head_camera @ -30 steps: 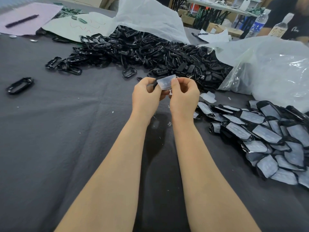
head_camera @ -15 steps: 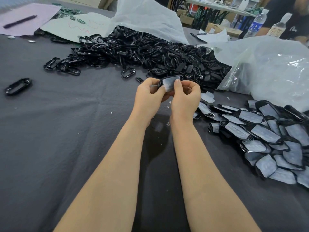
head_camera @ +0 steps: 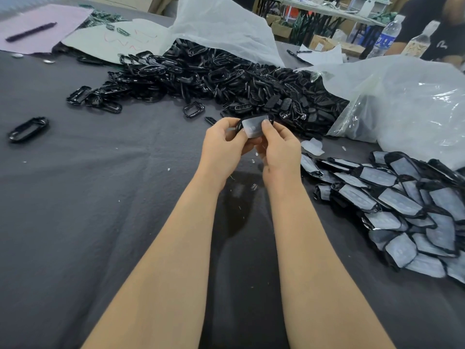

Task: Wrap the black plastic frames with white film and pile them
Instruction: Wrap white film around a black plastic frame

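Starting at the left, the heap of bare frames (head_camera: pixel 201 79) lies behind, within easy reach. The left hand (head_camera: pixel 221 147) pinches the black frame (head_camera: pixel 239 125) by its end, fingers curled, steadying it in mid-air. The right hand (head_camera: pixel 281 152) pinches the white film (head_camera: pixel 253 127) onto it, thumb on top. The wrapped pile (head_camera: pixel 402 202) is at the right, handy for dropping this one on.
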{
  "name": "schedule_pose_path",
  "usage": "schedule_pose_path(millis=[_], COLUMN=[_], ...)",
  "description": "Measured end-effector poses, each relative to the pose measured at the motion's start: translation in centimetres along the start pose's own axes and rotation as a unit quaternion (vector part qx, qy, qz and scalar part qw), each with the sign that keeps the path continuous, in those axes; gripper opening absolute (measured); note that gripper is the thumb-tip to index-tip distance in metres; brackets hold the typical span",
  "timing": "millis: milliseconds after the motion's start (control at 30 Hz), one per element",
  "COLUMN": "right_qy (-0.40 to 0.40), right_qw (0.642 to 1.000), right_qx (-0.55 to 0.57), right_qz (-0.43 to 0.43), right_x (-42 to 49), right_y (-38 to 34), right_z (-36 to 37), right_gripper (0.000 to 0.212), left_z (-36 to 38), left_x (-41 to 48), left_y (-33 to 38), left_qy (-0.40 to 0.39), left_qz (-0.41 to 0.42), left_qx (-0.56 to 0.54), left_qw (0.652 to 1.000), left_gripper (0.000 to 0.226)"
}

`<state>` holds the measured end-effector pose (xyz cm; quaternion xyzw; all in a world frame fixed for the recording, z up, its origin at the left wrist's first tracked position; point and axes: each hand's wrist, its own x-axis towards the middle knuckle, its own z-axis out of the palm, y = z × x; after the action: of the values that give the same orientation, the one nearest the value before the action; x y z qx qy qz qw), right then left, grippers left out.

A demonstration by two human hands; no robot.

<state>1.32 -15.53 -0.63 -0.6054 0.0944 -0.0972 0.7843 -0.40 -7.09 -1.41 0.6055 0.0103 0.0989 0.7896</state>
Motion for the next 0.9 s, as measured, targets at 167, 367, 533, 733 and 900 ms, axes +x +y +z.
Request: schedule_pose_path(millis=[167, 367, 533, 733, 900], right_qy=[0.040, 0.053, 0.051, 0.004, -0.042], right_qw=[0.995, 0.992, 0.990, 0.991, 0.965], right_qx=[-0.068, -0.087, -0.096, -0.116, -0.249], right_qz=[-0.058, -0.077, -0.085, -0.067, -0.078], right_x=[0.1, 0.4, 0.4, 0.3, 0.3], right_y=[0.5, 0.9, 1.1, 0.7, 0.4], right_z=[0.3, 0.3, 0.3, 0.0, -0.5], right_gripper=[0.013, 0.013, 0.015, 0.015, 0.017], left_z=[0.2, 0.3, 0.1, -0.3, -0.6], left_x=[-0.1, -0.1, 0.0, 0.2, 0.5], left_y=[0.2, 0.4, 0.0, -0.3, -0.7], left_qy=[-0.004, 0.017, 0.008, 0.023, 0.042], left_qz=[0.000, -0.033, 0.003, -0.002, 0.000], left_qx=[0.015, -0.013, 0.051, 0.091, 0.123], left_qw=[1.000, 0.999, 0.999, 0.996, 0.992], left_gripper=[0.010, 0.021, 0.006, 0.015, 0.008])
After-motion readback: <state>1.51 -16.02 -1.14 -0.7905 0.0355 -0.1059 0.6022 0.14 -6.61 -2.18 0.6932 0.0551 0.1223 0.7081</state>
